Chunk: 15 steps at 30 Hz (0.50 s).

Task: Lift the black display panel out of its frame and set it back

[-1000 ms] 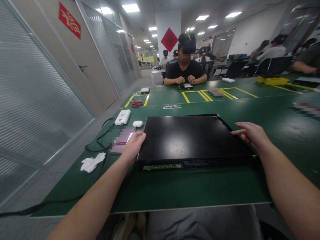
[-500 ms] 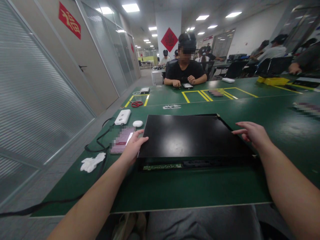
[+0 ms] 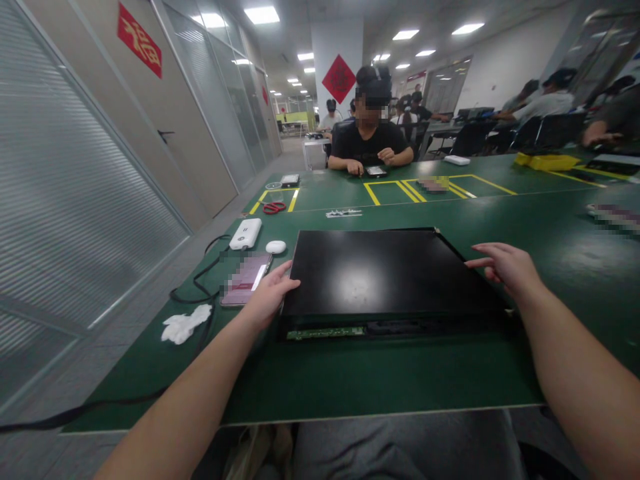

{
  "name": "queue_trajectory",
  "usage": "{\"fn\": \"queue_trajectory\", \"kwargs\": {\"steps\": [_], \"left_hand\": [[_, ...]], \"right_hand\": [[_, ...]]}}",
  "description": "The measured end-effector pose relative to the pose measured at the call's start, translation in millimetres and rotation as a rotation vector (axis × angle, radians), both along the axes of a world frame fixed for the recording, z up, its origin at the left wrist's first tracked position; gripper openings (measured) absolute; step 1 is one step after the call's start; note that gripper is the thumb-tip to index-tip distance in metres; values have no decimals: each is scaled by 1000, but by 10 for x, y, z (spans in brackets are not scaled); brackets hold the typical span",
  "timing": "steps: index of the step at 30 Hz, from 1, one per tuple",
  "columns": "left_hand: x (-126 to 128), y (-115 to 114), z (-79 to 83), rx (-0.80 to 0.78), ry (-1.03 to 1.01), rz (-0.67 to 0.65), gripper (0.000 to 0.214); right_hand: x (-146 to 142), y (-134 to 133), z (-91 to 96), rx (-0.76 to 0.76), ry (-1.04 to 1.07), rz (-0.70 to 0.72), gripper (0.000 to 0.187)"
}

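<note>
A large flat black panel (image 3: pixel 380 273) lies on the green table (image 3: pixel 350 380) in front of me, with a strip of green circuit board showing along its near edge. My left hand (image 3: pixel 270 293) grips the panel's left edge, thumb on top. At the panel's right edge my right hand (image 3: pixel 503 267) rests with its fingers stretched out and pointing left, touching the edge.
Left of the panel lie a phone (image 3: pixel 246 279), a white power bank (image 3: pixel 246 234), a small white case (image 3: pixel 276 247), a black cable and a crumpled tissue (image 3: pixel 185 325). Red scissors (image 3: pixel 273 208) lie farther back. A person in black (image 3: pixel 371 137) sits across the table.
My left hand has slid slightly right and forward along the panel's left edge, and the panel's left side has shifted a little right. My right hand has barely moved.
</note>
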State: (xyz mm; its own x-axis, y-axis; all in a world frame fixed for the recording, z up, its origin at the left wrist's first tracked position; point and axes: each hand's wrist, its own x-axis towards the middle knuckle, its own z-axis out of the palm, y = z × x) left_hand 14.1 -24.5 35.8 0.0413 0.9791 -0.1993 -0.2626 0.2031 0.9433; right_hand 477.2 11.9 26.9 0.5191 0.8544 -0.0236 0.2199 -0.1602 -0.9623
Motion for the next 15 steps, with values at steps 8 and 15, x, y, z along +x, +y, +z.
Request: {"fn": "queue_trajectory", "kwargs": {"steps": [8, 15], "left_hand": [[3, 13, -24, -15, 17, -9, 66], [5, 20, -53, -23, 31, 58, 56]], "right_hand": [[-17, 4, -8, -24, -85, -9, 13], [-42, -20, 13, -71, -176, -5, 18]]}}
